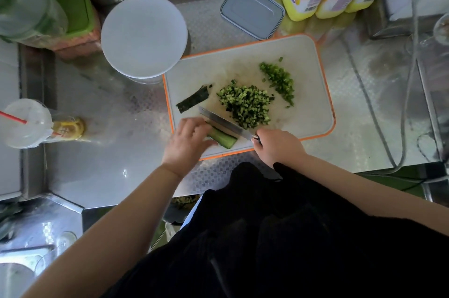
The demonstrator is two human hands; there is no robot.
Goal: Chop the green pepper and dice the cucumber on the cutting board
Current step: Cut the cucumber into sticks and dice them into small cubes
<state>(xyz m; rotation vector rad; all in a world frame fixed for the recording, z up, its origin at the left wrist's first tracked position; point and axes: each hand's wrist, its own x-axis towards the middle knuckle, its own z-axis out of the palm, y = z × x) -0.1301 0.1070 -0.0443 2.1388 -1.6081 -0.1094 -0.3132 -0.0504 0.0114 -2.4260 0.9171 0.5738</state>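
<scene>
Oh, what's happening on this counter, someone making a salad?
A person is cutting vegetables on a white cutting board with an orange rim. The right hand grips a knife, its blade lying over a cucumber piece that the left hand steadies at the board's near edge. A large pile of diced cucumber sits mid-board, a smaller heap of chopped green pepper lies behind it, and one dark cucumber strip waits uncut to the left.

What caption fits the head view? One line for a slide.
Left hand steadies a cucumber piece while the right hand slices it with a knife on the cutting board.
</scene>
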